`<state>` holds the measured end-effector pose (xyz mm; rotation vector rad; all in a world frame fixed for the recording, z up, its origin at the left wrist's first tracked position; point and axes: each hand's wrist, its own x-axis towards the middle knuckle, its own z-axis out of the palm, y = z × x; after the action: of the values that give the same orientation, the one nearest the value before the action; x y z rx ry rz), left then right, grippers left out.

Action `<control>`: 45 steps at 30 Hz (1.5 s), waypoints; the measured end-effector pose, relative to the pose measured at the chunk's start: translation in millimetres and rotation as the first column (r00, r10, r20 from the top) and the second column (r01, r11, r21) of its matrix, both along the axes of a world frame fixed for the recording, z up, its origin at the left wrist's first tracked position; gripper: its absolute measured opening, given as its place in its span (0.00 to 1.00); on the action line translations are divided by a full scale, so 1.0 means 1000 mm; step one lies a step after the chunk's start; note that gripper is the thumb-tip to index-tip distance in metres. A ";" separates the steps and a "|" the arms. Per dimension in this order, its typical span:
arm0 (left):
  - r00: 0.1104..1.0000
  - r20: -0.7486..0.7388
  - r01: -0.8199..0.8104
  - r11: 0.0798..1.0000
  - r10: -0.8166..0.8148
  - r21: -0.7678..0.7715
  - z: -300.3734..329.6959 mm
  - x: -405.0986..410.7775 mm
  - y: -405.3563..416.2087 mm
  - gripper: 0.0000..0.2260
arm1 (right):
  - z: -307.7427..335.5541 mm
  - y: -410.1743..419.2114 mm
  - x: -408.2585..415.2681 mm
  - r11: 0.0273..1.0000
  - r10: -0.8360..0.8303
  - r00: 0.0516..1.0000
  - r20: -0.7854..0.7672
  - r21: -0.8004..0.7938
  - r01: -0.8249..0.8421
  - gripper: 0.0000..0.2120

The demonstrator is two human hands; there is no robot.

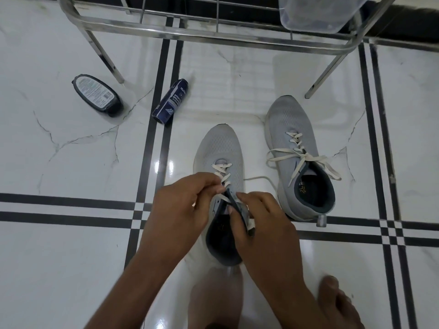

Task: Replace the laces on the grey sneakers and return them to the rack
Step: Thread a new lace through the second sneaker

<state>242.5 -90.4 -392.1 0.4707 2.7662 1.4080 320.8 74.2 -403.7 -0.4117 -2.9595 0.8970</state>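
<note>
Two hands are working on the near sneaker [218, 162]: left hand [183, 205] pinching its lace [222, 173], right hand [259, 224] gripping the tongue [234, 204]. Second sneaker [301, 148] is standing beside it, below the rack [190, 27].

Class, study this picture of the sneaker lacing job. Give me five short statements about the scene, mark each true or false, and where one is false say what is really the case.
1. Both hands work at the laces of the near sneaker. True: the left hand and the right hand both pinch at its lace.
2. The far sneaker has no lace in it. False: a white lace runs through its eyelets, ends lying loose.
3. Both sneakers stand on the rack. False: both are on the tiled floor in front of it.
4. A blue cleaner can lies on the floor left of the sneakers. True.
5. The dark oval bottle rests on the rack. False: it is on the floor beside a rack leg.
</note>
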 end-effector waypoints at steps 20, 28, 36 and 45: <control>0.987 0.156 -0.032 0.999 0.035 -0.023 0.000 -0.011 0.005 0.07 | 0.002 0.007 -0.007 0.990 -0.032 0.999 -0.004 -0.136 0.031 0.07; 0.977 0.209 0.052 0.996 -0.035 -0.076 -0.010 -0.012 0.022 0.06 | -0.006 0.016 -0.013 0.903 -0.244 0.969 0.046 -0.352 0.244 0.09; 0.935 0.355 0.008 0.999 0.006 -0.039 -0.011 -0.021 0.023 0.11 | -0.014 0.013 -0.014 0.863 -0.337 0.939 0.069 -0.376 0.337 0.11; 0.927 0.360 0.111 0.994 -0.108 0.013 -0.011 -0.018 0.010 0.10 | -0.008 0.012 -0.014 0.857 -0.311 0.946 0.091 -0.404 0.321 0.09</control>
<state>224.1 -80.5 -403.6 0.3207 2.4139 1.3062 306.6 86.2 -411.8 -0.8946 -2.5813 1.4722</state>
